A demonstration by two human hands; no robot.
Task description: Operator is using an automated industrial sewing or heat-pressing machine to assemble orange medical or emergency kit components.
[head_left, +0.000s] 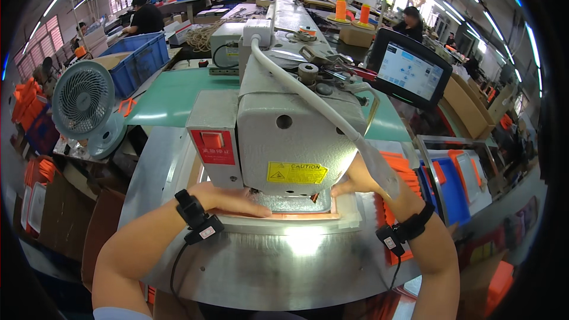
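The grey head of a large sewing machine (261, 136) fills the middle. Below it, a shiny greyish panel with an orange edge (305, 216) lies flat inside a pale frame (349, 220). At the panel's left side rests my left hand (234, 200), open, its fingers stretched out and pointing right. My right hand (361, 181) is at the panel's right side, open, the thumb stretched toward it; the machine head and a thick grey cable (296, 86) hide part of its fingers. Each wrist wears a black strap with a small device.
A steel tabletop (267, 272) surrounds the frame. Orange pieces (400, 169) are stacked close to my right forearm. A control screen (409, 68) stands at the right, before a cardboard box (468, 104). On the left are a fan (84, 98) and a blue crate (139, 62). People sit farther back.
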